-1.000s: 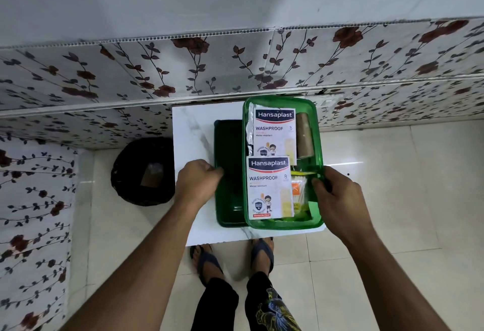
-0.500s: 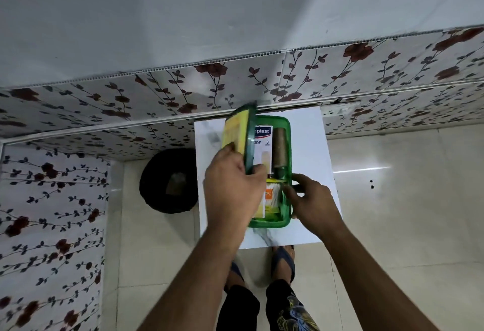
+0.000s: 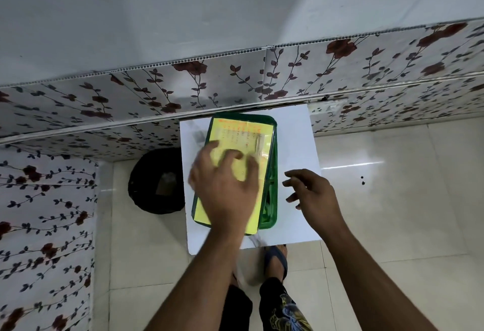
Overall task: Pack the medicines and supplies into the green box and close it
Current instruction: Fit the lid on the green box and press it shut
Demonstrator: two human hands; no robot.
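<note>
The green box (image 3: 271,199) lies on the small white table (image 3: 296,152). Its green lid (image 3: 243,121), with a yellow label (image 3: 235,134) printed in orange, is lowered over the box and slightly tilted, so a strip of the box's right side still shows. My left hand (image 3: 225,186) rests flat on the lid, fingers spread. My right hand (image 3: 311,192) hovers just right of the box with its fingers apart and nothing in it. The lid hides the box's contents.
A black round bin (image 3: 154,181) stands on the floor left of the table. A floral-patterned wall (image 3: 262,82) runs right behind the table. My feet in sandals (image 3: 275,257) are at the table's near edge on the tiled floor.
My left hand swung the lid from standing on edge down over the box, covering the plaster packs. My right hand let go of the box's right rim and opened.
</note>
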